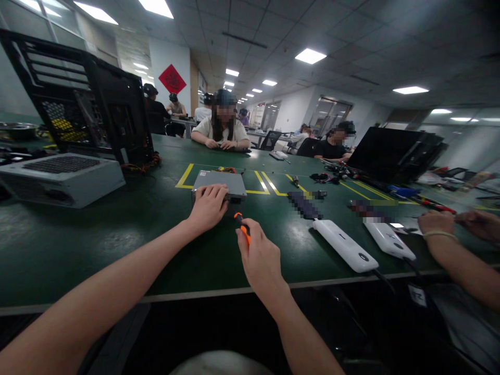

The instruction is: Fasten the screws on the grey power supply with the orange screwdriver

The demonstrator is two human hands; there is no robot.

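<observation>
Left hand: the left hand is pressing flat, palm down, on the near edge of a grey metal box, fingers spread over its top rather than closed around it.
Right hand: the right hand is gripping an orange-handled screwdriver, fingers wrapped tight on the handle.
Tool axis: the screwdriver is pointing up and away from the person, toward the box's near face; its tip is hidden in the dark gap just below the box.
Position: the box is lying on the green table, just ahead and left of the tool, beside yellow floor-tape lines.
Nearer hand: the left is touching the box; the right is just short of it.
Surroundings: two white power banks are lying to the right, near a co-worker's forearm; an open black computer case is standing at far left.
</observation>
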